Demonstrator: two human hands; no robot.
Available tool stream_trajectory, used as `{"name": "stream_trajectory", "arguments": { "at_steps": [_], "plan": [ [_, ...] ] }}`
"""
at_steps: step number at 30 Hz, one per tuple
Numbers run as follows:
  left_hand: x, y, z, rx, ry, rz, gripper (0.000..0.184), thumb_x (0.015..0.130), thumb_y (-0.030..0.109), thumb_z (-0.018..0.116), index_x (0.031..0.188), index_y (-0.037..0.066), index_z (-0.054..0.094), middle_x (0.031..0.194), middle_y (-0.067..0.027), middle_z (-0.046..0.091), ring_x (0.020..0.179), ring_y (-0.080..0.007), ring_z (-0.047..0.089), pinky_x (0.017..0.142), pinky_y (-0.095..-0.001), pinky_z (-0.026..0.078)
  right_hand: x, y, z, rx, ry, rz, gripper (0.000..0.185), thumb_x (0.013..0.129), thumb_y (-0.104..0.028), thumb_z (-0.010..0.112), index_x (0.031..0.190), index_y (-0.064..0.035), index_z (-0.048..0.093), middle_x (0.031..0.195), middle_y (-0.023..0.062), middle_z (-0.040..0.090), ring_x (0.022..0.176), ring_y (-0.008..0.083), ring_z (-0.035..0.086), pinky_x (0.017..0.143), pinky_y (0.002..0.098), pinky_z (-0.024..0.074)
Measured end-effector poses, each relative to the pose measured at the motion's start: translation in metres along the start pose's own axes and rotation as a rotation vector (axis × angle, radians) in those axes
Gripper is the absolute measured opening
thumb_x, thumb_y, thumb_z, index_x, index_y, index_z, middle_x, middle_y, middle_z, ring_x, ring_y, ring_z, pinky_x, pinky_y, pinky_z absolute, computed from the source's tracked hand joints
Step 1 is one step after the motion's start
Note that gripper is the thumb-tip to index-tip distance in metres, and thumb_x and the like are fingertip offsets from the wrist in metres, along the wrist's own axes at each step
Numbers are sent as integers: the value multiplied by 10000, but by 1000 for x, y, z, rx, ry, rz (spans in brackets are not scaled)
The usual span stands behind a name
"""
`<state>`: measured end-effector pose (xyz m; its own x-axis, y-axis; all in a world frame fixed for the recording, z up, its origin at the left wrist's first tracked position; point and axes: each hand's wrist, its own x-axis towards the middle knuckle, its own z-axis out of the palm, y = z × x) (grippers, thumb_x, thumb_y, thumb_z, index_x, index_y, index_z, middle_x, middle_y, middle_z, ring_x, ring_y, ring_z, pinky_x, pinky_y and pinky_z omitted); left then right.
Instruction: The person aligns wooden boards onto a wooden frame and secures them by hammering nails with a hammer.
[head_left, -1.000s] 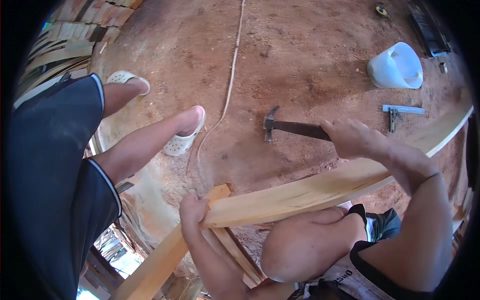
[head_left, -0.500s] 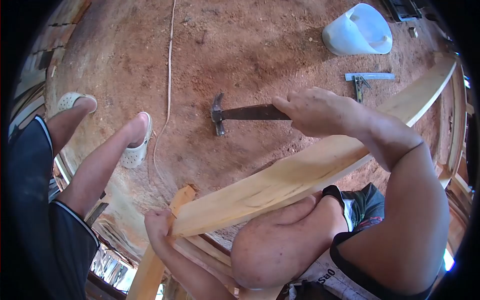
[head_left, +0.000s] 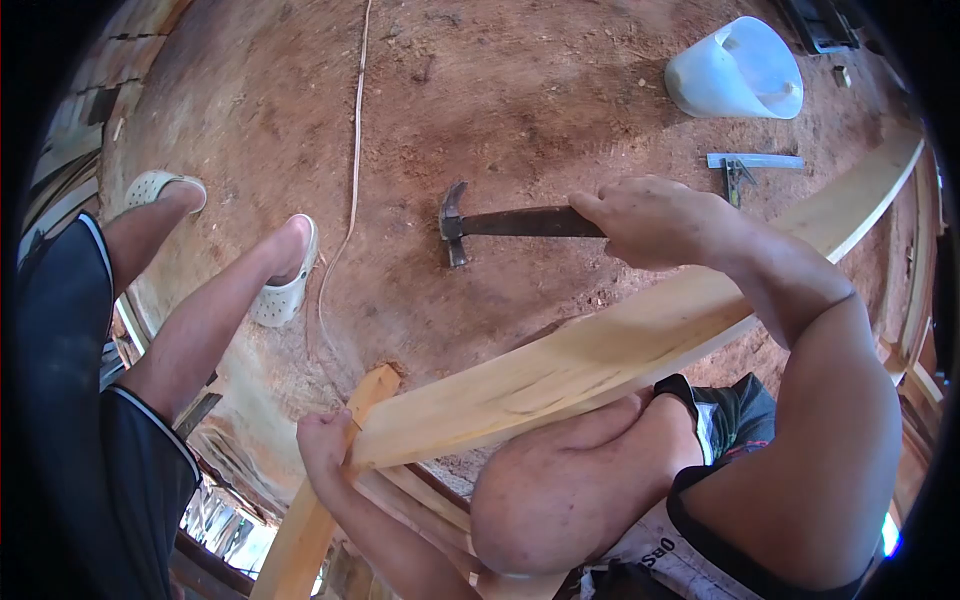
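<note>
My right hand [head_left: 665,222] is wrapped round the dark handle of a claw hammer [head_left: 520,222], holding it above the plank with its head toward the left. A long pale wooden plank [head_left: 540,385] runs from lower left to upper right, passing under my right forearm. Its left end meets a narrower wooden board [head_left: 300,540] set at an angle to it. Beside this joint, my left hand [head_left: 325,440] is closed, fingers pinched. At its fingertips a thin dark line shows against the wood, which looks like a nail [head_left: 355,425]. My bent knee is beside the plank.
Another person's legs [head_left: 205,320] in light clogs are at the left. A cable [head_left: 352,190] crosses the dirt floor. Farther right are a white bucket [head_left: 700,75], a combination square [head_left: 755,161] and a black case [head_left: 820,25]. More timber lines the right edge.
The whole view has shifted slightly, so everything appears a little farther right. The hammer and both hands keep nearly the same positions relative to the plank.
</note>
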<state>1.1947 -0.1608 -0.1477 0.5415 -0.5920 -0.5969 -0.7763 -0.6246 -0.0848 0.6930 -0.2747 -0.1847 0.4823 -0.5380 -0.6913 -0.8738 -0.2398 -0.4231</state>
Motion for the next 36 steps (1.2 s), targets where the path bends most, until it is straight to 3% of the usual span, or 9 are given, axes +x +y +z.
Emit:
{"name": "stream_trajectory", "arguments": {
  "at_steps": [11,13,23,32,34,36],
  "plan": [
    [1,-5,1,71,50,50,368,767,258,802,801,-90,688,744,-208,701,696,-262,666,736,-392,536,-2,0,1,-13,18,-26,536,860,-175,710,1300,14,470,1028,223,663,1001,396,668,855,475,527],
    [3,-8,2,-41,13,11,371,765,260,805,806,-91,691,755,-215,705,703,-267,670,741,-386,538,-5,-4,-2,1,69,-35,303,848,-58,591,1131,37,539,988,238,689,1006,392,676,861,491,529],
    [5,-9,3,-95,-12,-48,345,767,239,802,796,-85,687,734,-182,694,675,-222,643,708,-374,530,-2,-3,0,-6,53,-18,279,857,-59,598,1117,33,554,987,227,688,994,389,681,853,487,535],
    [7,-8,3,-86,-13,-60,362,758,246,801,836,-91,696,790,-222,712,726,-263,676,756,-380,536,-2,-2,-3,0,51,-33,310,852,-90,637,1129,26,558,987,219,691,1006,390,679,852,486,537],
    [7,-6,4,-17,8,-49,371,748,252,802,858,-87,700,803,-219,716,741,-272,684,773,-382,537,0,-3,-5,-3,-55,30,541,864,-190,704,1321,0,486,1057,205,671,1037,390,664,891,480,520],
    [11,-16,9,20,69,-5,340,775,242,793,821,-76,680,762,-191,696,704,-252,657,732,-379,528,7,4,1,-3,-50,33,536,861,-206,703,1317,-9,500,1059,201,674,1036,388,664,892,484,518]
  ]
}}
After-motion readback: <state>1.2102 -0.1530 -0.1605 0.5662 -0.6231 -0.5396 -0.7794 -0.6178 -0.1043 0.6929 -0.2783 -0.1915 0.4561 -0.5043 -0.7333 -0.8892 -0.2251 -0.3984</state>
